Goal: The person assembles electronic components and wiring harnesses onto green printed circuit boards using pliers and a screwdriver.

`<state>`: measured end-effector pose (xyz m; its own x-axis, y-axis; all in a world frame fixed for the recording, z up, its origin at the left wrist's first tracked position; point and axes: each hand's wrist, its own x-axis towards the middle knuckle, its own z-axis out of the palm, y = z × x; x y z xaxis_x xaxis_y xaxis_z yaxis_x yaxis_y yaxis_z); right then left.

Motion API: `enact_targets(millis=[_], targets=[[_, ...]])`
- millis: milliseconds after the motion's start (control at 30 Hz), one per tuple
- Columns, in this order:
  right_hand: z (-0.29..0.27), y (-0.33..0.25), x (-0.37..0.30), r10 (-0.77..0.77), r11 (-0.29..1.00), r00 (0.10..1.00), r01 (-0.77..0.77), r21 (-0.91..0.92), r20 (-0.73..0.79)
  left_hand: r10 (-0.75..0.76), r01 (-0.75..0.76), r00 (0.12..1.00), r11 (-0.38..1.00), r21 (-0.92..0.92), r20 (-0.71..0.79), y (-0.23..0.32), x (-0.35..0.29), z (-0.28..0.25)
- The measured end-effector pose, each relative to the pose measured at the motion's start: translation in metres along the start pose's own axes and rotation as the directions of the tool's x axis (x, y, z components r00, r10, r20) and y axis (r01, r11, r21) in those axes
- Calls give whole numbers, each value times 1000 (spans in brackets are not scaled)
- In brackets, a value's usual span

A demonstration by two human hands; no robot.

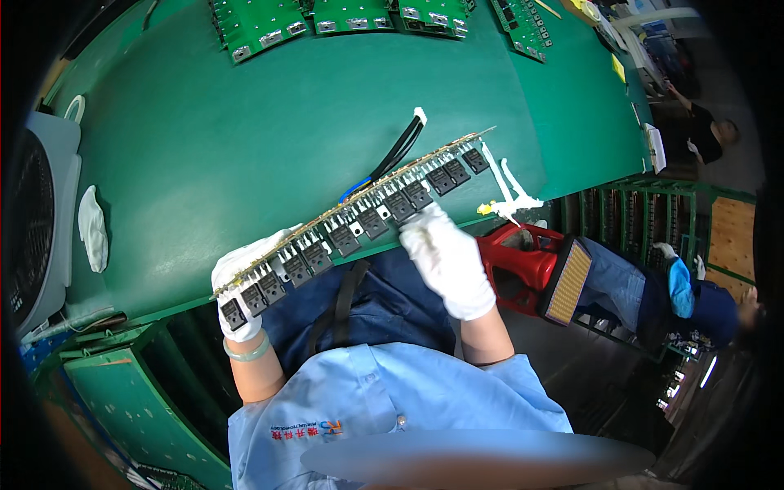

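A long circuit board [322, 224] is tilted on edge across the middle, its right end higher. Along its near side runs a row of black flat transistors [344, 240] on metal legs. Black wires [398, 149] with a blue stretch and a white connector [420, 116] rise from the board's far side. My left hand [245, 263], in a white glove, is closed around the board's left end. My right hand [447, 263], also gloved, is bunched just below the transistors right of the middle. Its fingers are curled and slightly blurred; anything between them is hidden.
Several green circuit boards [343, 15] lie along the green table's [245, 122] far edge. White strips [513, 194] lie by the right front edge, near a red stool-like object [523, 265]. A fan [41, 220] stands left, beside a white glove [93, 229]. Other people [633, 286] are at right.
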<state>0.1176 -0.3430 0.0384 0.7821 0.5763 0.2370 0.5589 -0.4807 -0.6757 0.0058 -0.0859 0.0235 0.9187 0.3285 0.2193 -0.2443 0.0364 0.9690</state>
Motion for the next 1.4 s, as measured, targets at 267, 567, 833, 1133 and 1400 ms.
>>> enact_targets(millis=[267, 567, 833, 1133, 1400], targets=[[-27, 25, -6, 319, 947, 919, -304, 100, -232, -31, 43, 989, 996, 81, -143, -9, -4, 0], [1, 12, 2, 266, 964, 910, -256, 71, -317, -125, 176, 982, 873, 456, -139, -12, -13, -12], [2, -4, 6, 251, 951, 925, -290, -103, -286, 18, 32, 990, 935, 353, -137, -14, -10, -7], [0, -2, 8, 212, 955, 938, -259, -145, -275, -11, 50, 986, 970, 238, -164, -9, -6, -2], [-3, 4, 4, 219, 973, 951, -229, -19, -219, 1, 53, 979, 964, 259, -204, -14, -12, -5]])
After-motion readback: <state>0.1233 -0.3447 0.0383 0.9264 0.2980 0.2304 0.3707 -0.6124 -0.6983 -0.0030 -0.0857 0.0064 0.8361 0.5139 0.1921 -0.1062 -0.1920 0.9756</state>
